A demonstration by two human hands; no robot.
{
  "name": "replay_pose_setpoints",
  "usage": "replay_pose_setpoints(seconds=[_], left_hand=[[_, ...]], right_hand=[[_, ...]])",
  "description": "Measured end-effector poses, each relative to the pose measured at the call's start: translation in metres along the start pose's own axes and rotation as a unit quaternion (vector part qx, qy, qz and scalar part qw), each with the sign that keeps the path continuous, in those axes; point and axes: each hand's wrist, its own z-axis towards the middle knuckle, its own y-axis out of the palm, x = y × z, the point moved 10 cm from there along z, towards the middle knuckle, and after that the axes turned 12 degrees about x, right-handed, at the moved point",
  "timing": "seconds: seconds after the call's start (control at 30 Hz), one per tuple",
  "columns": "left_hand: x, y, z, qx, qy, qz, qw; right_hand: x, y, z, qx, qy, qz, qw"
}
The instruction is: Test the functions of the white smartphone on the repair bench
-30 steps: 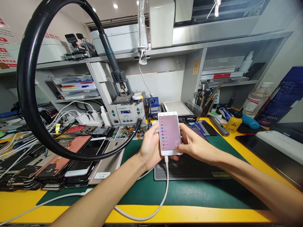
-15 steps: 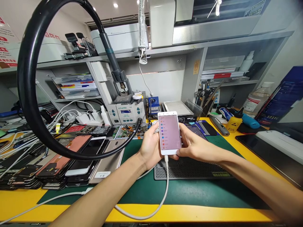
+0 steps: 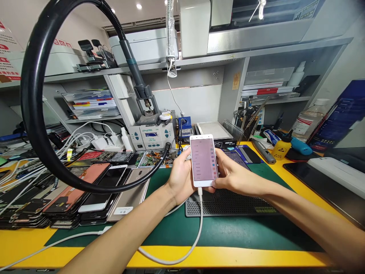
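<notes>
As our left hand [image 3: 181,176] and right hand [image 3: 235,175] hold the white rectangular smartphone [image 3: 203,160] in closed fingers, above the yellow tabletop [image 3: 242,258] inside its front edge, we apparently browse onscreen; the next touch likely wants steadiness.

Reaches in with the left forearm [image 3: 135,228] from lower left and the right forearm [image 3: 302,215] from lower right, both bare. Brings the left hand [image 3: 179,177] and right hand [image 3: 236,177] close together, both closed in a grip, left thumb [image 3: 186,155] slanting upward, right thumb [image 3: 221,182] low and pointing inward.
</notes>
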Motion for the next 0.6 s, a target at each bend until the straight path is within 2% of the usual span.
replay_pose_setpoints(seconds=[0.6], left_hand=[[-0.0003,-0.0023,0.001,0.0,0.004,0.012,1.0]], right_hand=[[-0.0044,0.002,-0.0001,0.006,0.005,0.013,1.0]])
